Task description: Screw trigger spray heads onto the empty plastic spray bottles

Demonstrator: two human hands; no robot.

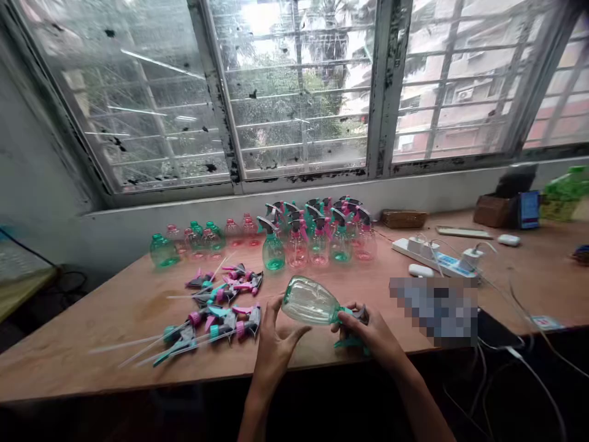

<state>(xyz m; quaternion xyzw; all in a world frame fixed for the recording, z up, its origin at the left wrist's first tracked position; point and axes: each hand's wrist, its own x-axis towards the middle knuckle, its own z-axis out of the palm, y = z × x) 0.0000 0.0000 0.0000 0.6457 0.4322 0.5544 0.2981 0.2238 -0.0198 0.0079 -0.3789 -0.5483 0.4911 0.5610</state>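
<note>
A clear green spray bottle (310, 301) lies tilted on its side above the table's front edge, its base toward the left. Closed around its neck and green-and-grey trigger head is my right hand (361, 331). My left hand (278, 341) is beside the bottle's base with thumb and fingers apart; whether its fingertips touch the plastic I cannot tell. Left of it lie several loose trigger spray heads (221, 328), pink, green and grey, with long thin tubes. Farther back stand several assembled spray bottles (273, 252) in green and pink.
Several headless bottles (164, 252) stand at the back left of the wooden table (110, 313). On the right are a white power strip (437, 258) with plugs and cables, a white mouse-like case (420, 271), a blurred-out item (437, 310) and a brown box (494, 210).
</note>
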